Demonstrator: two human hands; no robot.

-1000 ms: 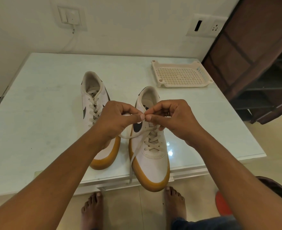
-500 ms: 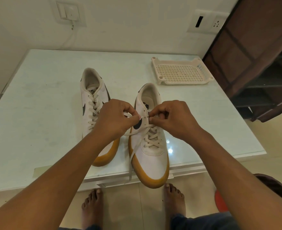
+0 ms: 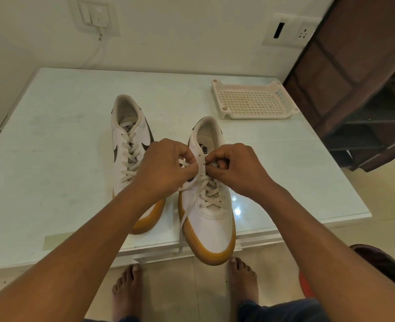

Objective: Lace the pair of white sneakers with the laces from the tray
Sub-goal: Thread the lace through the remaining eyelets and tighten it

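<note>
Threading the upper eyelets of the second sneaker

At the table's (image 3: pixel 52 147) front edge, the left hand (image 3: pixel 164 168) and right hand (image 3: pixel 240 168) meet over the right-side sneaker (image 3: pixel 211 219). Each has its fingers curled and pinches the lace (image 3: pixel 202 167) between thumb and fingertips, probably to steer its tip through an upper eyelet. The sneaker's toe overhangs the edge toward the person, which keeps the eyelets close. One loose lace end (image 3: pixel 182 233) trails over that edge. The other sneaker (image 3: pixel 126 145), just beside it on the left, looks fully laced. The tray (image 3: pixel 250 101) sits well apart at the back right corner.
</note>
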